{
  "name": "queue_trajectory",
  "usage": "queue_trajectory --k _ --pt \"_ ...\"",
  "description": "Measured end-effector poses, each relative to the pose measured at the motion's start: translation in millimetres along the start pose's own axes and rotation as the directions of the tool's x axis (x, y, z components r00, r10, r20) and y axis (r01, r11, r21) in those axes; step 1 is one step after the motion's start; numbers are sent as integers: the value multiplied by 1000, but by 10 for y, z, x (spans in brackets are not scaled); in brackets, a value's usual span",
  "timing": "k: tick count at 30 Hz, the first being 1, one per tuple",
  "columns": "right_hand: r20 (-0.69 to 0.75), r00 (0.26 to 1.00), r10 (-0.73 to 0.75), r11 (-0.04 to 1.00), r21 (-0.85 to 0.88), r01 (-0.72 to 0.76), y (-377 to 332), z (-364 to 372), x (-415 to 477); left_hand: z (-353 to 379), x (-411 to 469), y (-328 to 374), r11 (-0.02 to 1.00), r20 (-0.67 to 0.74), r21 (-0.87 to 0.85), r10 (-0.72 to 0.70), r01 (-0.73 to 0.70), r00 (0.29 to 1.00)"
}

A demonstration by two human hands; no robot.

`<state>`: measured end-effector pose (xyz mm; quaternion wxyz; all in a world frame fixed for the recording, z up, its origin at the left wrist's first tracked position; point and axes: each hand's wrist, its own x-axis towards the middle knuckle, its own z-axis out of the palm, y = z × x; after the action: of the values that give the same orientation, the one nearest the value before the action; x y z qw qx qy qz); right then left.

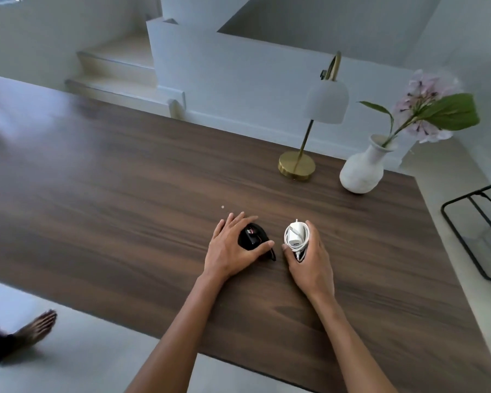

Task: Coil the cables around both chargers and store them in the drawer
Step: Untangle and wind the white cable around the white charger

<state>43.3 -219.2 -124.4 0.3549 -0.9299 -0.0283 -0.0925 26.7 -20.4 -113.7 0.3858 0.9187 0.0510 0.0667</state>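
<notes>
On the wooden table (125,208), the left hand (230,251) is gripping the black charger (253,236) with fingers and thumb curling over it, and the right hand (309,262) is gripping the white charger (295,236), which has its cable wound around it. Both chargers are sitting on the tabletop just beside each other, not touching. Farther back, a brass lamp (296,167) and a white vase (362,171) holding a pink flower (428,106) are standing.

I am in a home. Pale stairs (116,66) go up behind my dark wood table (125,194). A gold lamp (326,103) and a white vase (362,168) with a pink flower (428,95) stand near its far edge.
</notes>
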Motion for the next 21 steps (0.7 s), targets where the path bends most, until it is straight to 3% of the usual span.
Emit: queue_trajectory --k 7,14,21 --pt "-14 996 88 996 -10 -88 -189 -30 -110 -200 -88 -80 993 36 -117 0 5 999" --pt "-104 991 88 995 -42 -93 -681 335 -482 -892 -331 -645 992 90 -110 -48 58 995" --pt "-127 991 45 995 -80 -56 -1253 777 -803 -1288 -587 -1079 994 107 67 84 -91 991"
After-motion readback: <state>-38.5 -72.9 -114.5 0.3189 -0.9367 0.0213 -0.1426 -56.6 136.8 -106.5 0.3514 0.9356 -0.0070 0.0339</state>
